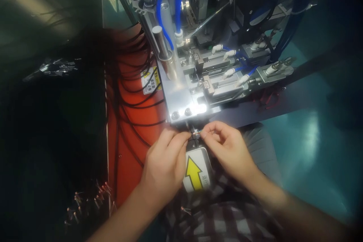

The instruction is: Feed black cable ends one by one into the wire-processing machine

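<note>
My left hand [166,159] and my right hand [229,149] meet at the front edge of the machine, each with thumb and forefinger pinched. Between the fingertips is a small bundle of thin wires [196,133], with bits of orange and white showing. It lies at a small dark fixture [194,145] just under the metal head; how it sits there is too small to tell. Directly below, a white plate with a yellow arrow [194,172] points toward the machine. My left hand partly covers that plate's left side.
Black cables [133,104] run across the orange panel [129,136] on the left. Bare coppery wire ends [87,202] show at lower left. Above my hands stand the machine's metal block [181,98], pneumatic cylinders [224,89] and blue air hoses [177,5].
</note>
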A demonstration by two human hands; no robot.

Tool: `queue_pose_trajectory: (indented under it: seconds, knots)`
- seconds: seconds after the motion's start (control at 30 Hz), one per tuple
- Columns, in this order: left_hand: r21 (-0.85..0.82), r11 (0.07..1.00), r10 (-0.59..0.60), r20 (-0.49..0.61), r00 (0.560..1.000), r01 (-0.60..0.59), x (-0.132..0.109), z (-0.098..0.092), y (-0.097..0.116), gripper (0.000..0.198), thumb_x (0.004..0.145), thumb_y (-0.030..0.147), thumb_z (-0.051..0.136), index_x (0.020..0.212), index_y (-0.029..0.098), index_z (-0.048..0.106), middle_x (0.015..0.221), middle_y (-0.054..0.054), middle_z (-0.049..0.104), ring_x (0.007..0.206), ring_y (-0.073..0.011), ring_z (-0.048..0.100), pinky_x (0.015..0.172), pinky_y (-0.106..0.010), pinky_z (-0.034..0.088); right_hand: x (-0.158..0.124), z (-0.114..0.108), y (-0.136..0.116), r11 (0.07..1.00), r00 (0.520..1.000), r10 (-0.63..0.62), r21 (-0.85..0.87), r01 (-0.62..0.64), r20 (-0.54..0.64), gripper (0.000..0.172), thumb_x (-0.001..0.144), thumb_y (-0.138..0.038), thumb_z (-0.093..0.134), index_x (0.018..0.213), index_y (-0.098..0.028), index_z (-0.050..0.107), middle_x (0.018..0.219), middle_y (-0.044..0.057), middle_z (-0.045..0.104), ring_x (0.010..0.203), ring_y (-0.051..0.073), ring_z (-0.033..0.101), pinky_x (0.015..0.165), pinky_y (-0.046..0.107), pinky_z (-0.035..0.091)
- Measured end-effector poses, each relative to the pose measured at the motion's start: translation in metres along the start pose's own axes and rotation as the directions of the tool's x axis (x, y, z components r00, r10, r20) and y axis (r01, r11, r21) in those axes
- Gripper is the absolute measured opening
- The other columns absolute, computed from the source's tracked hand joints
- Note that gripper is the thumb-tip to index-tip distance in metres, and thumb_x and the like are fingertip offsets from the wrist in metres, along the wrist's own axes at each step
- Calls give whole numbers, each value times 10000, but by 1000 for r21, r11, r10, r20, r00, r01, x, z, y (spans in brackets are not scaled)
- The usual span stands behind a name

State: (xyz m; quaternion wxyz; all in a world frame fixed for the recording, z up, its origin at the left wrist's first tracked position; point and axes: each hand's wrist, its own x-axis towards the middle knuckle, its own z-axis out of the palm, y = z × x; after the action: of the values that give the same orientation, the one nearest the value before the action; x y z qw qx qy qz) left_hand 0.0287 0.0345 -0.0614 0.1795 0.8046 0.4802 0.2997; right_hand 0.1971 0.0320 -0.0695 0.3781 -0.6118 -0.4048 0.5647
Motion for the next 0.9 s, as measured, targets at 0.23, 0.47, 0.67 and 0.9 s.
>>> queue_pose_trajectory:
  seconds: [0.23,0.47,0.67,0.9]
  knots:
    - [6,1000,0,6,1000,0,1,1,0,209,883,55,498,1023,142,627,857,-45,585,753,-141,580,687,-252,501,-1,-3,-3,924,963,-264,-300,237,-54,128,865,-267,581,916,-179,659,761,25,628,610,141,549,572,255,444]
    - [21,1000,2,-8,1000,-2,2,1,1,197,886,67,502,1010,149,631,826,-38,574,731,-142,576,672,-256,502,6,8,-5,877,952,-302,-407,256,-52,118,850,-300,617,802,-195,637,503,-71,391,475,108,399,502,249,340]
    - [8,1000,-20,0,1000,20,1,0,1,196,882,67,511,1015,139,637,839,-45,579,746,-148,580,676,-263,505,6,4,-2,967,981,-194,-170,188,-18,125,871,-284,575,784,-194,582,606,-41,490,538,109,449,504,232,355]
    - [7,1000,-29,4,1000,29,-1,0,1,194,888,77,505,1014,149,633,847,-43,581,742,-144,581,672,-262,507,8,3,-2,997,999,-47,59,46,10,153,833,-321,600,775,-180,587,647,-22,546,576,115,471,512,226,383]
